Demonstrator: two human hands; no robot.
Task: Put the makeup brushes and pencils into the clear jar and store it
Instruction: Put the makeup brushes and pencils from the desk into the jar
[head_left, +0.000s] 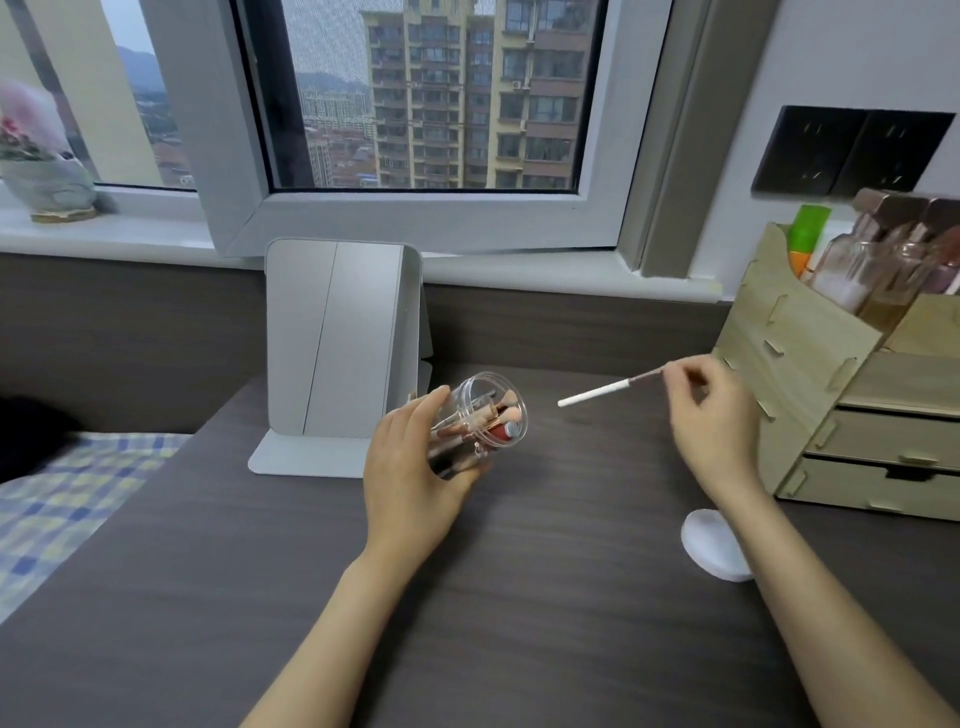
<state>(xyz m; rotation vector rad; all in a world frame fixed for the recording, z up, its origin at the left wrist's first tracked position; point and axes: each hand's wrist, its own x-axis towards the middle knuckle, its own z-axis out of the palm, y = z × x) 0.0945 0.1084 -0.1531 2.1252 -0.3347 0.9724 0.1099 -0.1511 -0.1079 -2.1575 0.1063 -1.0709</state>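
Note:
My left hand (410, 467) grips the clear jar (485, 415) above the dark desk, tilted so its open mouth faces up and to the right. Several brushes and pencils with pink and rose-gold ends lie inside it. My right hand (711, 415) pinches the dark end of a thin makeup pencil (602, 391); its white end points left toward the jar's mouth, a short gap away. The pencil is in the air and clear of the jar.
A grey folding mirror (337, 338) stands behind the jar. A wooden drawer organizer (831, 395) with bottles in its top sits at the right. A white round pad (711, 551) lies by my right forearm. A checked cloth (62, 499) covers the left.

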